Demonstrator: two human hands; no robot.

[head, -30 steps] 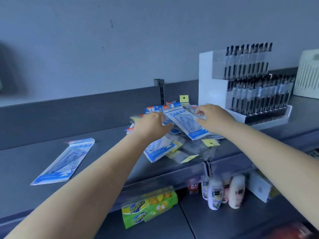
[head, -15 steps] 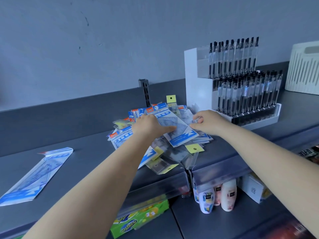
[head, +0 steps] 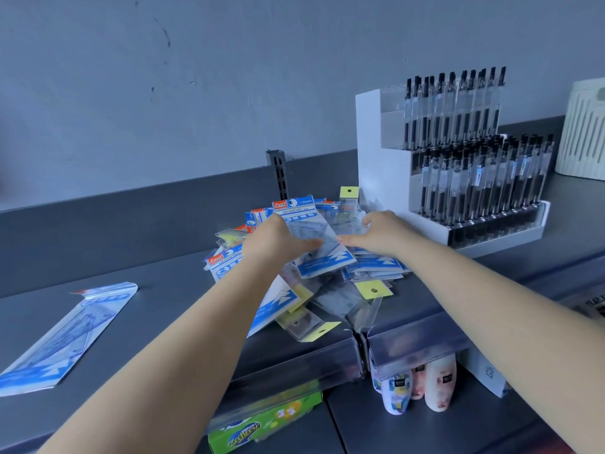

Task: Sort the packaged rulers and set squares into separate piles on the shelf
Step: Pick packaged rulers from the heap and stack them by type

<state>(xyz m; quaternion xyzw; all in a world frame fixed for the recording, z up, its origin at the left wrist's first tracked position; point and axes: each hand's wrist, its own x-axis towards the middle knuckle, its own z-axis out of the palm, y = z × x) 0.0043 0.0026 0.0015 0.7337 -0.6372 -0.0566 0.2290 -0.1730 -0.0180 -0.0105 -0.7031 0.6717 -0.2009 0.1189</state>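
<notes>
Top pack (head: 316, 239) lay on the mixed heap (head: 314, 290) mid-shelf (head: 157, 322); one sorted pack (head: 65, 335) lay well apart to the left. Left hand (head: 278, 242) pinched the top pack's left edge; right hand (head: 376, 235) lay across the heap, its grip not clear. Judged light, flexible, slippery film: take by the card header. Header read "GEOMETRIC"; red logo unreadable

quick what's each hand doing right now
Left hand: grips the top blue packet.
Right hand: open, fingers resting on the mixed pile.
</notes>
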